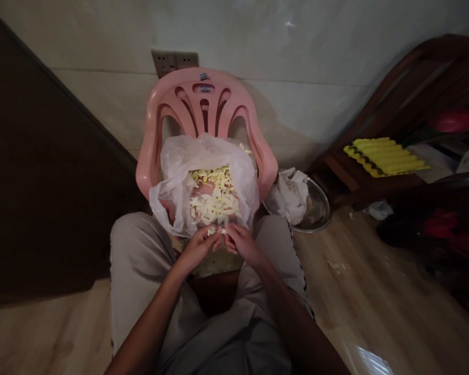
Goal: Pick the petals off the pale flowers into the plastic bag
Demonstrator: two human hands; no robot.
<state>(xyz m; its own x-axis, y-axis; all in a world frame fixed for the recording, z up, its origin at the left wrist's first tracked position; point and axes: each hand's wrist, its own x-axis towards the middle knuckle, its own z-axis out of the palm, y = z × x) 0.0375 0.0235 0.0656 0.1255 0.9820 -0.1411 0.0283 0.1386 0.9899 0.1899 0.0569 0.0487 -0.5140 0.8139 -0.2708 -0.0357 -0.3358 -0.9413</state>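
Both my hands meet at the near edge of a translucent white plastic bag [172, 156], which lies opened out on the seat of a small pink plastic chair [203, 78]. Between the fingertips of my left hand [203, 242] and my right hand [238, 240] is a small pale, petal-like piece [222, 230]; both hands pinch it. Inside the bag lies a loose heap of similar cream-white pieces [214, 205], with more yellowish ones [219, 177] behind. The exact kind of these pieces is too small to make out.
A metal basin [320, 208] holding a crumpled white bag [293, 195] stands on the floor right of the chair. Farther right, a yellow corrugated tray [385, 156] rests on dark wooden furniture [344, 174]. Wall sockets [175, 61] sit behind the chair; a dark panel [42, 182] rises at left.
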